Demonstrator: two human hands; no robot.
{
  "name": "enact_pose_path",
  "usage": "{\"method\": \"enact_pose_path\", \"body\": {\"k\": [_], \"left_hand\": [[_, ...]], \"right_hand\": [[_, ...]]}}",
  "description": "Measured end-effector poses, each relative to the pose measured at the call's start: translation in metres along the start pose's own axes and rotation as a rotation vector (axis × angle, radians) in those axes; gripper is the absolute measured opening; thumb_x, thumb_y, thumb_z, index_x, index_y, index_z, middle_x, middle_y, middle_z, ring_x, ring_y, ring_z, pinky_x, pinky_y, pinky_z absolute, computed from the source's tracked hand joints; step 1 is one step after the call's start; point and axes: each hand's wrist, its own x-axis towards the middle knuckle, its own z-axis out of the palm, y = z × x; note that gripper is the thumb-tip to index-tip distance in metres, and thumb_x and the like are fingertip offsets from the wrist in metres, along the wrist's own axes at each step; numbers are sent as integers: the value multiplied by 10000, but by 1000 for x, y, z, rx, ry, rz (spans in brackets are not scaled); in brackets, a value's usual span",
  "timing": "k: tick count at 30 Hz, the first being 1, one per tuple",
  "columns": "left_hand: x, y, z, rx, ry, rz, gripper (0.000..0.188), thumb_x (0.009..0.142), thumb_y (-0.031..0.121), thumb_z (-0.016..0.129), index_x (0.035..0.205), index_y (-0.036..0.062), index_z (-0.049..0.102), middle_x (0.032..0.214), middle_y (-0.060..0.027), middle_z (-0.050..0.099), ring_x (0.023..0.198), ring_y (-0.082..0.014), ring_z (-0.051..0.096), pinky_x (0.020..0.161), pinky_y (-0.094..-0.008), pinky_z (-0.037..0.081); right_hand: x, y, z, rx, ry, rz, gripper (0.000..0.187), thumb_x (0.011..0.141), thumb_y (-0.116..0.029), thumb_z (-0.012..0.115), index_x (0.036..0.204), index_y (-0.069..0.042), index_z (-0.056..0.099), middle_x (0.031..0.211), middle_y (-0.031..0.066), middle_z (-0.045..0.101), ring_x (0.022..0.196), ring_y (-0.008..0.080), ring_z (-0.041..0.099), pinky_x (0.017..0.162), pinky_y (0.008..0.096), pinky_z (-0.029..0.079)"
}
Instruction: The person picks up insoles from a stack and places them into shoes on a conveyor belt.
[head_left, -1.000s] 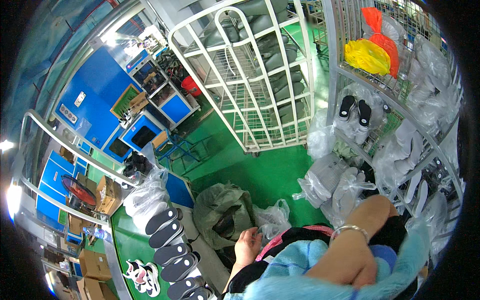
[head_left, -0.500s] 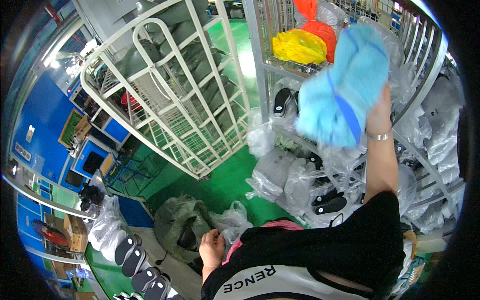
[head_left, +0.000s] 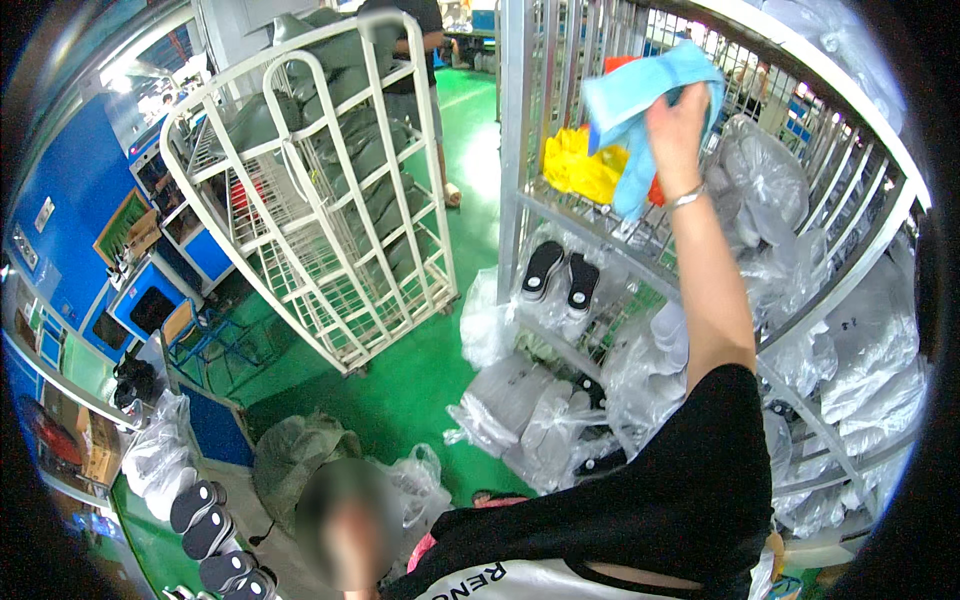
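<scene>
A light blue cloth (head_left: 640,92) with a darker blue edge hangs bunched in my right hand (head_left: 678,135), whose fingers are closed on it. This hand is raised high over the metal rack (head_left: 590,235), in front of a yellow plastic bag (head_left: 580,165) and a red bag (head_left: 657,190) on the upper shelf. Low down at the left, my left hand (head_left: 355,535) is smeared, so its fingers cannot be made out. It is nearest to a large greyish bag (head_left: 285,455) and a clear plastic bag (head_left: 415,485).
White wire cart (head_left: 340,225) holds grey-green bundles at the left. Behind it stands another person (head_left: 412,90). Black-and-white shoe soles (head_left: 545,268) and bagged grey pieces (head_left: 510,400) fill the rack's lower part. More soles (head_left: 210,530) line the lower left. The floor (head_left: 400,385) is green.
My right hand has moved up and a little left, and the cloth now hangs more folded. My left hand has shifted down and left. The view has turned, and a person shows behind the cart.
</scene>
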Motion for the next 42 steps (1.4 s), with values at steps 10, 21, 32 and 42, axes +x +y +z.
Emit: {"method": "enact_pose_path", "body": {"k": [10, 21, 32, 42], "left_hand": [[46, 73, 33, 309, -158, 363, 255, 682, 130, 558, 924, 57, 528, 824, -111, 541, 790, -305, 521, 636, -371, 456], [12, 96, 31, 171, -114, 255, 235, 696, 93, 588, 920, 48, 532, 808, -137, 554, 671, -291, 557, 588, -354, 454], [-4, 87, 10, -39, 127, -126, 205, 735, 118, 606, 906, 19, 549, 833, -145, 570, 731, -216, 581, 640, -310, 470], [-126, 221, -149, -93, 1010, 640, 444, 731, 114, 615, 1123, 33, 422, 1052, -84, 455, 942, -170, 458, 755, -284, 398]], "right_hand": [[-16, -44, -37, -508, -346, -411, 488, 688, -480, 588, 1070, -184, 521, 1113, 191, 380, 1019, 375, 334, 833, 499, 267], [-42, 140, 29, -738, -1167, 146, 456, 750, -427, 512, 996, -45, 550, 1036, 214, 528, 948, 369, 504, 789, 429, 406], [-80, -85, 39, 739, -1339, 275, 261, 867, -123, 438, 1057, 38, 511, 973, 104, 576, 869, 139, 548, 784, 263, 424], [-79, -302, -40, 1976, -880, -161, 351, 820, -196, 438, 1041, 76, 464, 873, 145, 561, 703, 210, 552, 687, 327, 439]]}}
